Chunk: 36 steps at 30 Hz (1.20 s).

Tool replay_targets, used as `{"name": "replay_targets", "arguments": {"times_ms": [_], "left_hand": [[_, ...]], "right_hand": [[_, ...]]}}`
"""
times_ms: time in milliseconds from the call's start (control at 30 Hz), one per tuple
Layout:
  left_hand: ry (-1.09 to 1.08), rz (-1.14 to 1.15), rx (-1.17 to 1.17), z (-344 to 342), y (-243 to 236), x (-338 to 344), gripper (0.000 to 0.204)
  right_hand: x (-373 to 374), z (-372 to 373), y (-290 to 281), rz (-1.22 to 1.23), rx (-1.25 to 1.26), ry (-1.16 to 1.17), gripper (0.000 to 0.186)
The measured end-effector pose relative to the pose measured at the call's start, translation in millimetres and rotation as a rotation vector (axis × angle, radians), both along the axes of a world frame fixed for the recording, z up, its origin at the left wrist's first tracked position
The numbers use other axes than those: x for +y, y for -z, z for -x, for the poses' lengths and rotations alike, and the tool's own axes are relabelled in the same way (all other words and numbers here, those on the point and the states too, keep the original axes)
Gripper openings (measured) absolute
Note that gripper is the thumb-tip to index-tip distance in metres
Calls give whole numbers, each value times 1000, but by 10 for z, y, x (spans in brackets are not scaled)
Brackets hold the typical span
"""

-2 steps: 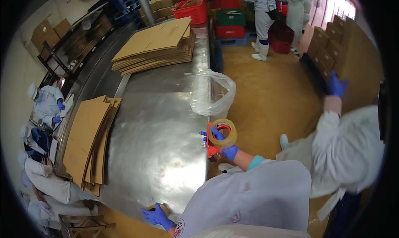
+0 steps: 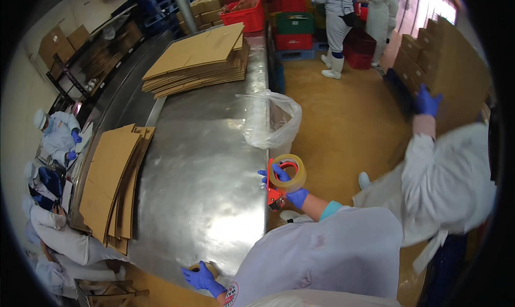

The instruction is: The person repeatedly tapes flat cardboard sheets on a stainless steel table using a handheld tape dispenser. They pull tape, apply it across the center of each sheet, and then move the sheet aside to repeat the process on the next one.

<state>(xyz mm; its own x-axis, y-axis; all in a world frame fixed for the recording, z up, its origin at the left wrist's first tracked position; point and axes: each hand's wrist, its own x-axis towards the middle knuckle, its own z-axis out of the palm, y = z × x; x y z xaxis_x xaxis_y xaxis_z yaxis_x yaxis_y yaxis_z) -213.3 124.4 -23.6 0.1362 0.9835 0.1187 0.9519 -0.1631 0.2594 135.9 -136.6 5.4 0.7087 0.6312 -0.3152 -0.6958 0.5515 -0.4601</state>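
My right hand [image 2: 289, 191] is closed on a red tape dispenser [image 2: 274, 198] loaded with a wide roll of clear tape [image 2: 296, 178], held by the right edge of the steel table [image 2: 198, 173]; its blue-gloved fingertips show around the dispenser's handle. At the near left corner, my left hand [image 2: 201, 278] has its gloved fingers spread, against a second tape roll [image 2: 209, 268] that it partly hides. A crumpled clear plastic bag [image 2: 271, 132] hangs over the right edge beyond the dispenser. Flattened cardboard sheets lie in stacks at the far end [image 2: 193, 55] and left [image 2: 107, 183].
At right, a co-worker [image 2: 429, 183] in white grips a large cardboard piece [image 2: 461, 76] beside stacked cartons [image 2: 410, 60]. Other workers stand along the left [image 2: 56, 132] and at the back [image 2: 335, 23], near red and green crates [image 2: 292, 23]. Ochre floor runs along the table's right.
The co-worker's gloved hand and cardboard at right have shifted slightly up and left. My hands and the tape are almost unchanged.
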Motion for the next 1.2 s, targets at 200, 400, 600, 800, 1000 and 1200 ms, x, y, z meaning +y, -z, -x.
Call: {"name": "replay_targets", "arguments": {"times_ms": [200, 400, 600, 800, 1000, 1200], "left_hand": [[21, 17, 80, -255, -221, 50, 75], [485, -66, -555, -643, 297, 113, 46], [1770, 746, -536, -1718, -1011, -1981, 24], [2141, 791, -549, -1848, -1249, -3064, 46], [2000, 1095, -324, -1815, -1225, -3698, 35], [2372, 1229, -251, -1487, -1767, -4979, 28]], "right_hand": [[-469, 381, 88, 53, -8, 201, 61], [-728, 349, 7, -16, -1, 450, 45], [-788, -1, 53, -1, -97, 595, 29], [-1404, -234, 618, 601, -641, 480, 13], [-2553, -280, 1073, 428, 274, 966, 29], [-4260, 487, 850, 1900, -279, 400, 40]]}}
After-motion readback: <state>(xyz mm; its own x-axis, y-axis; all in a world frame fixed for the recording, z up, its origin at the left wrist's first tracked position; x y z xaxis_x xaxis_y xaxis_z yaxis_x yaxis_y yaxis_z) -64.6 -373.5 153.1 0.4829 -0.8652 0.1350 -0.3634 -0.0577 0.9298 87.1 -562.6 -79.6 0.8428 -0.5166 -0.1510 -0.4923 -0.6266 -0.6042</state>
